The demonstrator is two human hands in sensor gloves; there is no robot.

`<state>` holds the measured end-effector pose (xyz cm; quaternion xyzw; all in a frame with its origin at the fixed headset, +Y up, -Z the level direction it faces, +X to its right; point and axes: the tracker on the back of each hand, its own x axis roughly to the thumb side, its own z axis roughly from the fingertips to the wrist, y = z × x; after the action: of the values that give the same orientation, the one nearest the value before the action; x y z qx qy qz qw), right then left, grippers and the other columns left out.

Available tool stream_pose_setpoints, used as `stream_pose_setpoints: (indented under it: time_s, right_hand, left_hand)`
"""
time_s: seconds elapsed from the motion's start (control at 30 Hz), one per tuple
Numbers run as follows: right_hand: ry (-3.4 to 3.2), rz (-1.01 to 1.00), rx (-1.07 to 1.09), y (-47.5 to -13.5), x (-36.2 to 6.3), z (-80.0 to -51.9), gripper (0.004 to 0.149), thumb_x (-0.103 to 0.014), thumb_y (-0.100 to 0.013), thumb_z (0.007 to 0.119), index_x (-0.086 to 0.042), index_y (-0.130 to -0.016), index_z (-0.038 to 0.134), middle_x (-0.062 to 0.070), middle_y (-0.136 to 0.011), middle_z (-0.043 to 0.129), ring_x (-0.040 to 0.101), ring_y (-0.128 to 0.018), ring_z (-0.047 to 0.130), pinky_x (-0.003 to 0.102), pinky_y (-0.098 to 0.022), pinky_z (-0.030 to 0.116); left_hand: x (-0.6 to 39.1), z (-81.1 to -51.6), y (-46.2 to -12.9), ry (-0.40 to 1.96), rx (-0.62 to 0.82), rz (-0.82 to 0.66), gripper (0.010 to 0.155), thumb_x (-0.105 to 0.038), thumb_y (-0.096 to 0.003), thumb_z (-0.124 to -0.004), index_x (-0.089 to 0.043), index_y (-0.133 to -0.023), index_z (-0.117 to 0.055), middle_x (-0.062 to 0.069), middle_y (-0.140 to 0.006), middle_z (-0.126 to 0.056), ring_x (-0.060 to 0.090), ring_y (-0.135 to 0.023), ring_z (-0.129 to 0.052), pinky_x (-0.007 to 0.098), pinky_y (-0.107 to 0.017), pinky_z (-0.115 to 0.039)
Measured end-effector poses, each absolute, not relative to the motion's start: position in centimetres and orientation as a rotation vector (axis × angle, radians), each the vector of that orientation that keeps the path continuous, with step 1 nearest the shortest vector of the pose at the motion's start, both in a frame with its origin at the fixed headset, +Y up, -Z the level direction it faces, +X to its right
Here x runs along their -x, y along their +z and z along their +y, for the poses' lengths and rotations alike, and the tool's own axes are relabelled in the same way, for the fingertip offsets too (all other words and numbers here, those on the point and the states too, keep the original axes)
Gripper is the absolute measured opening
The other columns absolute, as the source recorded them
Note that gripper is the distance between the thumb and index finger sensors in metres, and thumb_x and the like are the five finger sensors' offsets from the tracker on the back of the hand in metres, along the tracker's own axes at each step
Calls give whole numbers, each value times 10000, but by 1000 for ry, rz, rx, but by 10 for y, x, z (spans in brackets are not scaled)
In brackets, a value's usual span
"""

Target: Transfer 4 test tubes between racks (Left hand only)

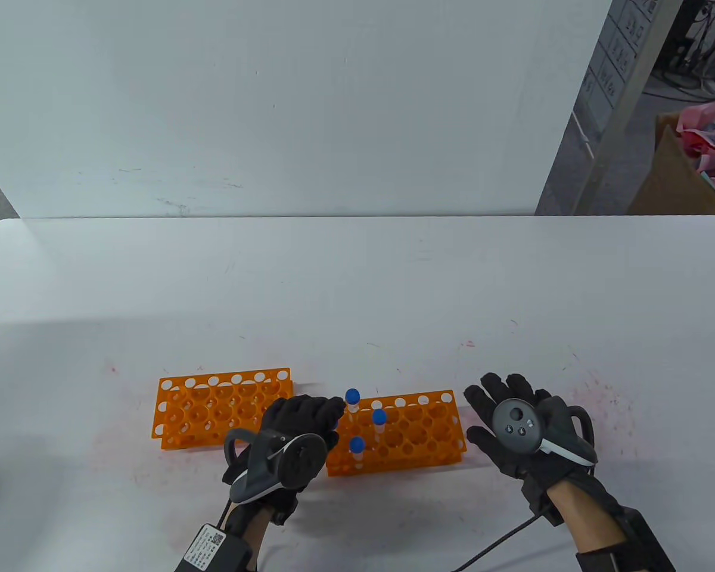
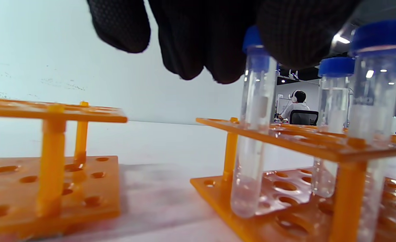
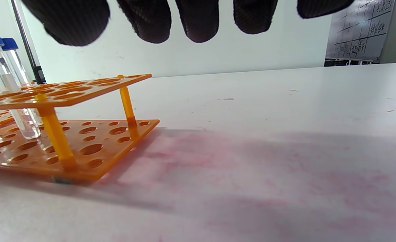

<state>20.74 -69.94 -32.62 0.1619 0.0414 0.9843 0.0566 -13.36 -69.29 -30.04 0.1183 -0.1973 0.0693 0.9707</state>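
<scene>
1. The tabletop is white, with faint pink smudges near the front. A big white board stands behind it.
2. To the right of the board there is a grey room. A brown cardboard box sits there with pink and teal scraps in it.
3. In the left wrist view, a person sits far away in a chair, with their back to us.
4. Two orange racks sit side by side near the front of the tabletop, a small gap between them. The left rack has no tubes that I can see.
5. The right rack holds three clear test tubes with blue caps. They all stand up straight at its left end.
6. The back tube is nearest the left hand. The middle tube and the front tube stand close by.
7. The left hand is over the gap between the racks. Its fingers curl around the top of the back tube and touch its cap. The tube sits in its hole.
8. The right hand is just to the right of the right rack. Its fingers are spread wide and it holds nothing.
9. A white label with a small square code is on the strap at the left wrist. A board with writing hangs far off in the right wrist view. Both are too small to read.
</scene>
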Motion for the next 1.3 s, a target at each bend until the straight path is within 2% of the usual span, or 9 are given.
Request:
stream_pose_setpoints:
  time_s: [0.57,1.0,1.13,1.3]
  right_hand:
    - [2976,160,-492,-326,-208,-700,655,-543,-532,598,-264,-1098,426,131,-1195,380,540,-1029,404,769,-661,410]
    - [2974,150,-492,-327,-208,-699,653,-542,-532,598,-263,-1098,429,130,-1194,383,540,-1029,407,770,-661,408]
    - [2976,161,-498,-327,-207,-699,652,-542,-532,597,-264,-1097,430,131,-1195,382,540,-1029,407,769,-660,410]
    - [2977,162,-510,-327,-207,-699,651,-543,-532,597,-265,-1097,432,132,-1194,385,539,-1029,410,768,-661,413]
  left_hand:
    - [132,-691,-302,188,-252,-370,569,-400,-448,-816,-312,-982,-643,-32,-964,-871,263,-884,-904,551,-681,-740]
    - [150,-668,-291,327,-408,-349,562,-402,-452,-808,-302,-981,-650,-15,-952,-874,275,-864,-906,551,-666,-741]
    - [159,-664,-292,337,-428,-341,545,-399,-455,-806,-354,-981,-672,-18,-963,-868,277,-877,-896,556,-672,-732]
    - [174,-662,-296,373,-435,-301,532,-400,-456,-805,-345,-974,-696,-19,-963,-870,276,-880,-896,558,-671,-733]
